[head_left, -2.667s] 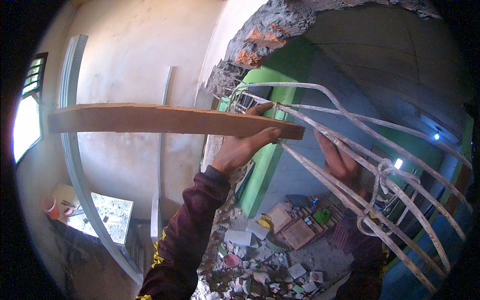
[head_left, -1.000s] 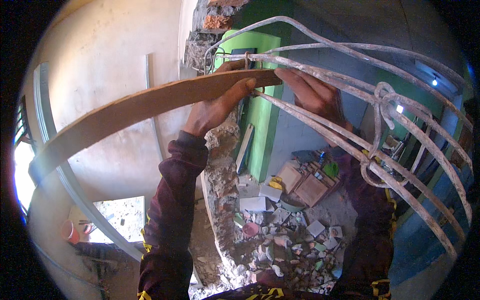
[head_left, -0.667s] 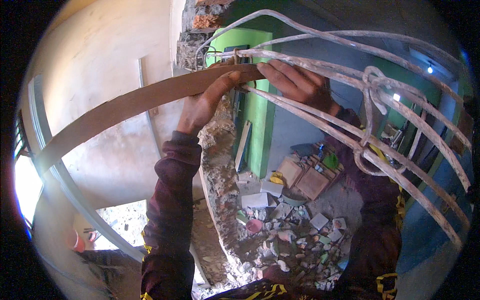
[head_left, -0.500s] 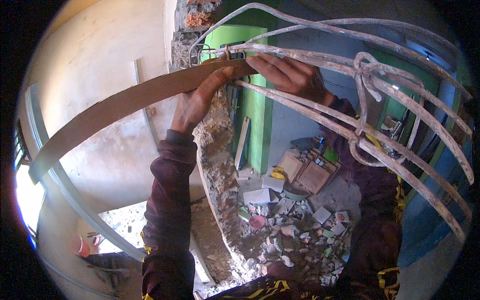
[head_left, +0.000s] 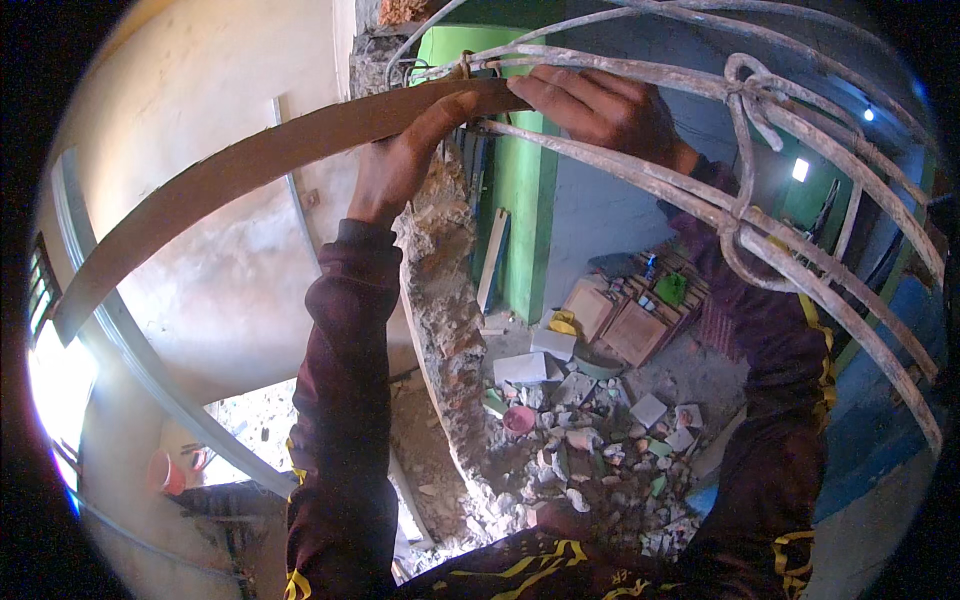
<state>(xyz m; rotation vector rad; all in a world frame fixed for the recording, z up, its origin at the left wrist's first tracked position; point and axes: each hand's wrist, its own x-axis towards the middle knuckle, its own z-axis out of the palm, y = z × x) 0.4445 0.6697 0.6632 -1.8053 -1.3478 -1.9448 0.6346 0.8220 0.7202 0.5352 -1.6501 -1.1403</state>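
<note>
A long, flat brown board (head_left: 225, 175), bent into a curve by the lens, reaches from the far left to the middle top. My left hand (head_left: 405, 155) is closed around it near its right end, with the thumb across the face. At that end, the bent fingers of my right hand (head_left: 615, 115) press against the board's tip. My right hand lies among rusty steel reinforcing bars (head_left: 630, 175), which run off to the right. A bent steel stirrup (head_left: 745, 165) loops round these bars. The fingers of my left hand behind the board are hidden.
Below my hands stands a broken brick wall edge (head_left: 445, 290). Rubble (head_left: 590, 440) covers the floor beyond it, with wooden panels (head_left: 635, 330) and a pink bowl (head_left: 518, 419). A metal channel (head_left: 165, 375) slants at the left, near a red bucket (head_left: 167, 472).
My view has shifted a little, so the bars, board and both hands sit higher in the picture. The hands keep their hold on the board.
</note>
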